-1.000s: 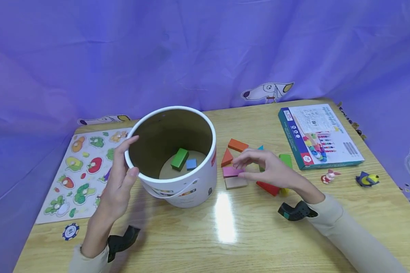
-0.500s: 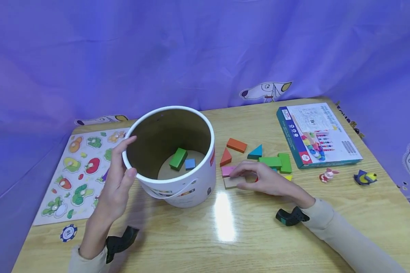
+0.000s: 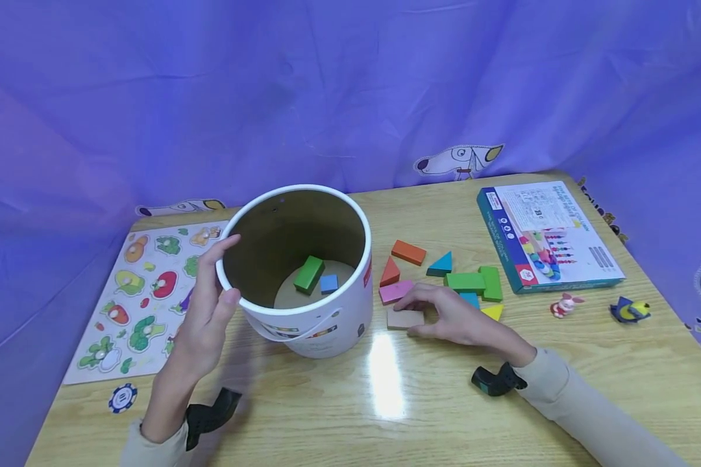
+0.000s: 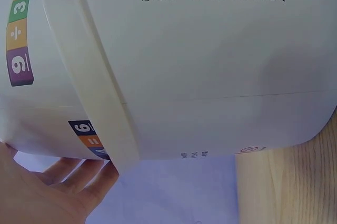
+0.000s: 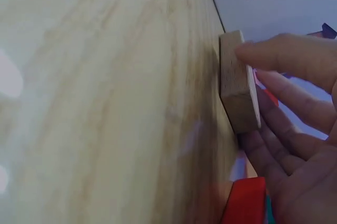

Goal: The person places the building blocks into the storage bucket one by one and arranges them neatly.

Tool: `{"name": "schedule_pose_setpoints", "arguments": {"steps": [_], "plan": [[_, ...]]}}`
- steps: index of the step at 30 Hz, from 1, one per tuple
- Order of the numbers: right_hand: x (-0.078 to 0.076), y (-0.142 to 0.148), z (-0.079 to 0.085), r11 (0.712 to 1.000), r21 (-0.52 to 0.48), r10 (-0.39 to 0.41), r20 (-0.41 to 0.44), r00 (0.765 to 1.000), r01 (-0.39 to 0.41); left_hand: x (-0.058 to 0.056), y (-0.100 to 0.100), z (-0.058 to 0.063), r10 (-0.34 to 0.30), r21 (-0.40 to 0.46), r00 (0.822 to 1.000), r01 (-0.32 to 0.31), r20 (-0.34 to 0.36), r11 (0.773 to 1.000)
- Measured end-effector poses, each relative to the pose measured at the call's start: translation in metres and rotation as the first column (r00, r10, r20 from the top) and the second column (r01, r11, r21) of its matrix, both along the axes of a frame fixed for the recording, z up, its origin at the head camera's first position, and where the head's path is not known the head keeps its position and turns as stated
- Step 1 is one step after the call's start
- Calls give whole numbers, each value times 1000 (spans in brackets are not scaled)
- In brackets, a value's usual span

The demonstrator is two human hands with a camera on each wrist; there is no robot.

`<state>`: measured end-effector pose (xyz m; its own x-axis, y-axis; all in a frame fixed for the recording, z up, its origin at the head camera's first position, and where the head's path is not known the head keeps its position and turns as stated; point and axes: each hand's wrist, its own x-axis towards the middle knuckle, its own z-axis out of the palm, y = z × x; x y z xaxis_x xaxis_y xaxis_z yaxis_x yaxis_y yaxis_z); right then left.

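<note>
My left hand (image 3: 200, 331) holds a large white bucket (image 3: 350, 324) at the left side of its rim, thumb and forefinger at the edge. In the left wrist view the other fingers (image 4: 84, 176) lie against the bucket's outer wall, partly hidden behind it. Inside the bucket lie a green block (image 3: 309, 275) and a small blue block (image 3: 329, 283). Right of the bucket, my right hand (image 3: 452, 314) pinches a plain wooden block (image 3: 404, 318) lying on the table, its thumb on one long side. A pink block (image 3: 394, 292) lies just behind it.
Around the right hand lie an orange block (image 3: 409, 252), a red triangular block (image 3: 389, 272), a blue triangle (image 3: 441, 264), green blocks (image 3: 464, 282) and a yellow piece (image 3: 493, 312). A toy box (image 3: 552, 237) and figurines (image 3: 565, 305) are right; a vegetable puzzle board (image 3: 146, 298) is left.
My right hand has come down from above the pink block to the plain wooden block and grips it, uncovering the blue triangle and green blocks. The left hand stays at the bucket's rim.
</note>
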<state>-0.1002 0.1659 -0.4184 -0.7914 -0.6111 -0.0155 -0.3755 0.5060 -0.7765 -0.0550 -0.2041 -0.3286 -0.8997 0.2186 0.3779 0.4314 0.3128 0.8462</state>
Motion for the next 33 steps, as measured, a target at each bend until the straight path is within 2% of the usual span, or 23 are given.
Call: {"name": "schedule_pose_setpoints", "arguments": {"steps": [10,25,29,33], "plan": [[2,-5,-4,999,46,-25,-32,999,26,1,1,2,-20,29,1000,20,-12,999],[4,-7,-3,999,28,-38,-37,999,39,0,-1,0,10,-21,1000,-10,-3,1000],[4,-1,8,997,13,-70,-26,997,71,0,-1,-1,22,-28,1000,-22,5,999],[-2,11,34,993,-10,-114,-87,990,113,0,-1,0,17,-31,1000,-17,0,999]]}}
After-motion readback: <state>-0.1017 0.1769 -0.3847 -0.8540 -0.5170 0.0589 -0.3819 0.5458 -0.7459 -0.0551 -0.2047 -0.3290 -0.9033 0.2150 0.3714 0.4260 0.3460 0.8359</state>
